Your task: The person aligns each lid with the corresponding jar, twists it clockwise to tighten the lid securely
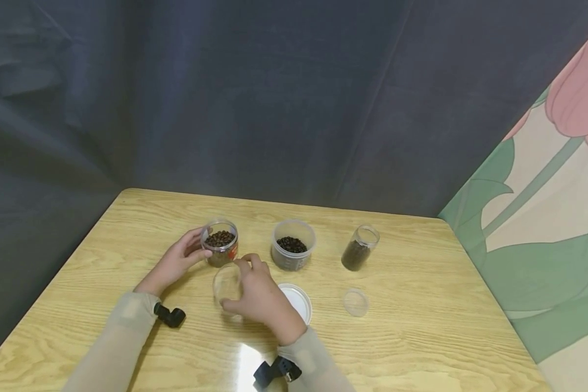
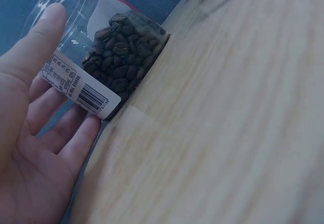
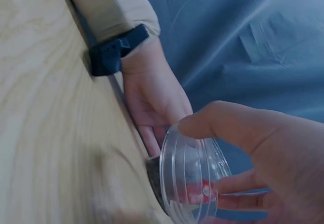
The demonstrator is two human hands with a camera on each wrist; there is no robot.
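A clear jar [image 1: 221, 255], partly filled with dark coffee beans [image 2: 119, 54], stands lidless at the left of the table. My left hand [image 1: 176, 260] holds it from the left, thumb near the rim and fingers round its side; a barcode label [image 2: 83, 90] shows in the left wrist view. In front of the jar, my right hand [image 1: 261, 293] grips a clear round lid [image 3: 185, 176] by its edge, thumb on one side and fingers on the other. The lid is tilted and apart from the jar in the head view.
A translucent tub [image 1: 293, 260] of dark beans stands right of the jar. Farther right is a narrow clear jar [image 1: 356, 253] with dark contents. A white lid [image 1: 300, 302], partly behind my right hand, and a small clear lid [image 1: 355, 302] lie on the wooden table [image 1: 421, 305].
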